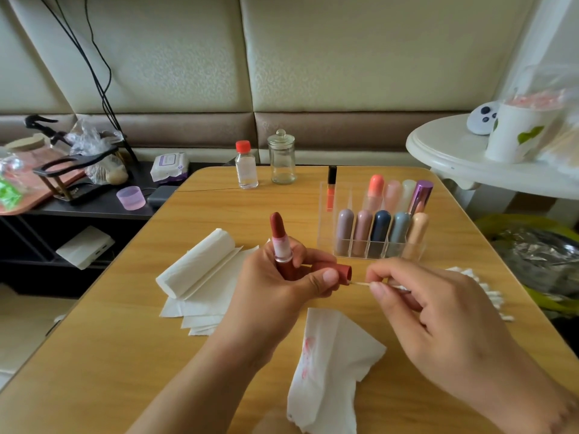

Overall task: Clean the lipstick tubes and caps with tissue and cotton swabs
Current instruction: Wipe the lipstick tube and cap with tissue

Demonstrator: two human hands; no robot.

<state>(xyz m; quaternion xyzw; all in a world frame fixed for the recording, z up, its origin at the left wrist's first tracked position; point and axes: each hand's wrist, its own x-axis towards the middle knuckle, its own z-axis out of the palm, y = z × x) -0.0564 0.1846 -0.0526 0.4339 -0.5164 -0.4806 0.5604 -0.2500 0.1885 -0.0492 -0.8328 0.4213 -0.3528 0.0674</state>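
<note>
Left grip (282, 277) holds lipstick (280, 242), wooden table (125, 324)

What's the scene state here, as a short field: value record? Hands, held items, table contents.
left hand: holds an open lipstick upright and its red cap lying sideways
right hand: pinches a cotton swab, tip at the cap's open end
used tissue: on the table near the person, pink smears on it
tissue roll: left of the hands, on flat sheets
organizer: clear, behind the hands, holds capped lipsticks
spare swabs: pile at the table's right edge
far edge: small bottle with red lid, glass jar
</note>
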